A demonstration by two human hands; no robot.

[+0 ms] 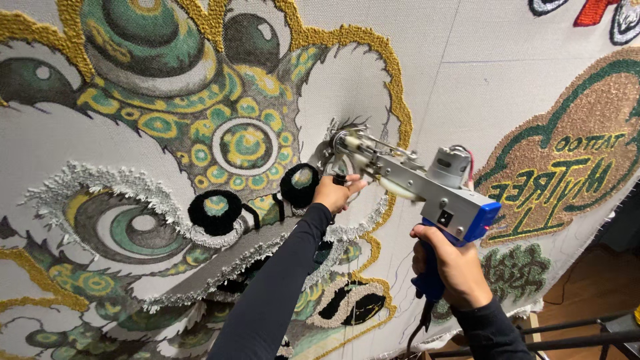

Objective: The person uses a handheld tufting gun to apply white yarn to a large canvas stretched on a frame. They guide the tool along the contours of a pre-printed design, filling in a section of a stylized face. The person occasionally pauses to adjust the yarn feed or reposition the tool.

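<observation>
The blue pistol handle of a tufting gun (427, 183) is clasped by the right hand (451, 263), fingers wrapped fully around it from below. The grey metal body of the gun rises up and to the left from that fist, a small cylindrical motor sitting on top, and the needle end is pressed against the stretched backing cloth (460, 73). Near the front of the gun, the left hand (333, 193) is closed on a black front grip just beneath the needle mechanism, the black-sleeved forearm reaching up from the lower edge of the view. The tip meets the cloth within an untufted pale patch, bordered above and on the right by a yellow tufted outline (380, 50). Just left of the left hand, two black tufted circles (257, 200) with green centres are seen. Toward the right edge of the cloth, a brown tufted emblem (567, 147) with green lettering is set well apart from the gun.
</observation>
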